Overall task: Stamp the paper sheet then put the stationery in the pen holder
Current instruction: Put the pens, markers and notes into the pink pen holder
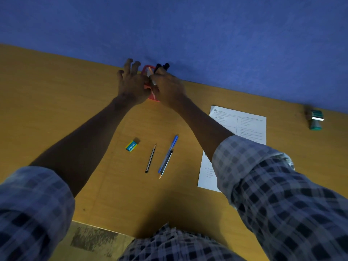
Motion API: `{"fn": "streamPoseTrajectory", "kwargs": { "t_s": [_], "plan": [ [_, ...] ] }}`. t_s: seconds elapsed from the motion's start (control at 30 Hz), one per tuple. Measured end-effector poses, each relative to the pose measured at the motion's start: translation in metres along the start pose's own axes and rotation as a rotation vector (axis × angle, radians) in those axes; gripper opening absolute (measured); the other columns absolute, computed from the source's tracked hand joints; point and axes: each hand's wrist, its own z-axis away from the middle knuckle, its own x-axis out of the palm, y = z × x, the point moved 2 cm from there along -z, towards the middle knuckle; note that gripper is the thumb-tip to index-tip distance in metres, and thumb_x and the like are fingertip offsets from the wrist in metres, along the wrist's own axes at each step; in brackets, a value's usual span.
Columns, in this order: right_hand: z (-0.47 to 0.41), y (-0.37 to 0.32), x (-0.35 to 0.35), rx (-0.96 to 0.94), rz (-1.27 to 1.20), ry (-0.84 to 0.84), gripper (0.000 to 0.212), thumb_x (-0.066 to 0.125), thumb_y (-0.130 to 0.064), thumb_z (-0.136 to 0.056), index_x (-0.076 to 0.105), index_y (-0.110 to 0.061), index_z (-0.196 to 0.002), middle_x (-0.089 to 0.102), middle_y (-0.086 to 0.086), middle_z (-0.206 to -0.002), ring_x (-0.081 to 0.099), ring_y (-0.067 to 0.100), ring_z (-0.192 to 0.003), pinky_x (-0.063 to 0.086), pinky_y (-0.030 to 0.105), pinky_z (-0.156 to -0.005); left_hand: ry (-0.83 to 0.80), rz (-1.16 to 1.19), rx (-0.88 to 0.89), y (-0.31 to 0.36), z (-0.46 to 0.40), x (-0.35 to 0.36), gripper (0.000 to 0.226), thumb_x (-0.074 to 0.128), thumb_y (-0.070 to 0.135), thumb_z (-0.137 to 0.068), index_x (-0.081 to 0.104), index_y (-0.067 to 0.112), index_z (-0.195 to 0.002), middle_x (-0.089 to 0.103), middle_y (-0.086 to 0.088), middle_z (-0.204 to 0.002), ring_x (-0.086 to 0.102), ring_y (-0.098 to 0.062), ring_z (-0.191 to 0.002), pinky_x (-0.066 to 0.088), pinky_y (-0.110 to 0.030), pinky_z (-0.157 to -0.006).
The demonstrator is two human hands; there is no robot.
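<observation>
A red mesh pen holder (146, 69) stands at the far edge of the wooden desk (75, 102), mostly hidden by both hands. My left hand (131, 83) presses against its left side, thumb on it and fingers splayed upward. My right hand (169, 87) is closed on a grey-tipped pen (153, 81) at the holder's mouth. Black-capped markers (162, 65) stick out of the holder. An eraser (133, 145), a dark pencil (150, 158), a blue pen (169, 150) and a second pencil (164, 167) lie on the desk. The printed paper sheet (239, 125) lies to the right, partly under my right sleeve.
A green stamp (315, 120) lies on its side at the far right near the blue wall (188, 25). The desk's near edge runs along the bottom left, with floor below it.
</observation>
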Motion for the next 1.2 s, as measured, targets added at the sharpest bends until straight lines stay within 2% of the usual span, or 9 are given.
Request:
{"fn": "streamPoseTrajectory", "kwargs": {
  "t_s": [0.1, 0.2, 0.3, 0.57, 0.7, 0.8, 0.9, 1.07, 1.2],
  "plan": [
    [-0.004, 0.001, 0.002, 0.015, 0.035, -0.053, 0.038, 0.051, -0.034, -0.096, 0.053, -0.017, -0.13, 0.044, 0.004, -0.137, 0.061, 0.022, -0.107, 0.054, 0.036, -0.087, -0.028, 0.003, -0.022, 0.0, 0.0, -0.002, 0.026, 0.066, 0.032, -0.078, 0.075, 0.03, -0.102, 0.03, -0.008, -0.155, 0.011, -0.034, -0.149, 0.024, -0.055, -0.108],
    [-0.005, 0.001, 0.002, 0.001, 0.044, -0.042, 0.043, 0.053, -0.035, -0.095, 0.051, -0.015, -0.133, 0.044, 0.005, -0.138, 0.062, 0.024, -0.105, 0.054, 0.035, -0.085, 0.011, -0.043, 0.045, 0.0, 0.002, -0.004, 0.032, 0.063, 0.037, -0.08, 0.073, 0.028, -0.109, 0.033, -0.01, -0.155, 0.013, -0.035, -0.149, 0.025, -0.056, -0.107],
    [-0.005, 0.002, 0.002, -0.021, 0.057, -0.021, 0.047, 0.053, -0.039, -0.094, 0.05, -0.014, -0.134, 0.049, 0.004, -0.136, 0.062, 0.023, -0.108, 0.051, 0.032, -0.082, 0.036, -0.125, 0.094, 0.001, 0.002, -0.006, 0.043, 0.06, 0.042, -0.081, 0.066, 0.026, -0.121, 0.034, -0.013, -0.154, 0.015, -0.035, -0.148, 0.023, -0.059, -0.108],
    [-0.012, 0.003, -0.01, -0.072, 0.161, -0.1, 0.045, 0.057, -0.038, -0.095, 0.052, -0.014, -0.133, 0.054, 0.001, -0.134, 0.059, 0.021, -0.115, 0.053, 0.038, -0.089, 0.006, -0.215, 0.075, 0.012, 0.004, -0.009, 0.067, 0.059, 0.049, -0.084, 0.042, 0.024, -0.144, 0.028, -0.013, -0.158, 0.01, -0.031, -0.151, 0.014, -0.061, -0.115],
    [-0.013, 0.001, -0.009, -0.043, 0.181, -0.17, 0.052, 0.054, -0.04, -0.096, 0.045, -0.013, -0.139, 0.046, 0.006, -0.139, 0.058, 0.025, -0.115, 0.052, 0.042, -0.092, -0.025, -0.216, 0.04, 0.015, 0.005, -0.008, 0.069, 0.06, 0.045, -0.085, 0.038, 0.022, -0.147, 0.025, -0.012, -0.159, 0.01, -0.031, -0.151, 0.018, -0.06, -0.114],
    [-0.016, 0.0, -0.009, -0.025, 0.188, -0.203, 0.047, 0.056, -0.038, -0.095, 0.05, -0.014, -0.135, 0.045, 0.008, -0.136, 0.058, 0.026, -0.111, 0.052, 0.042, -0.093, -0.045, -0.209, 0.017, 0.017, 0.004, -0.008, 0.069, 0.059, 0.047, -0.086, 0.039, 0.02, -0.147, 0.024, -0.012, -0.159, 0.009, -0.03, -0.151, 0.019, -0.059, -0.114],
    [-0.017, -0.002, -0.011, -0.037, 0.228, -0.199, 0.043, 0.058, -0.035, -0.093, 0.054, -0.014, -0.13, 0.047, 0.008, -0.134, 0.061, 0.025, -0.105, 0.051, 0.037, -0.085, -0.051, -0.22, 0.009, 0.018, 0.005, -0.008, 0.072, 0.059, 0.053, -0.087, 0.039, 0.017, -0.147, 0.024, -0.012, -0.159, 0.01, -0.03, -0.151, 0.02, -0.06, -0.113],
    [-0.016, -0.004, -0.015, -0.051, 0.27, -0.207, 0.044, 0.057, -0.037, -0.094, 0.053, -0.013, -0.13, 0.048, 0.009, -0.133, 0.061, 0.026, -0.1, 0.048, 0.035, -0.08, -0.065, -0.223, -0.006, 0.018, 0.006, -0.009, 0.073, 0.061, 0.049, -0.087, 0.036, 0.017, -0.148, 0.024, -0.012, -0.159, 0.011, -0.031, -0.15, 0.023, -0.06, -0.112],
    [-0.021, -0.007, -0.018, -0.018, 0.273, -0.233, 0.036, 0.057, -0.033, -0.095, 0.056, -0.015, -0.126, 0.05, 0.007, -0.126, 0.06, 0.023, -0.097, 0.041, 0.031, -0.073, -0.084, -0.232, -0.009, 0.018, 0.004, -0.008, 0.074, 0.064, 0.048, -0.086, 0.038, 0.017, -0.148, 0.021, -0.012, -0.16, 0.011, -0.031, -0.151, 0.023, -0.06, -0.112]
  ]
}}
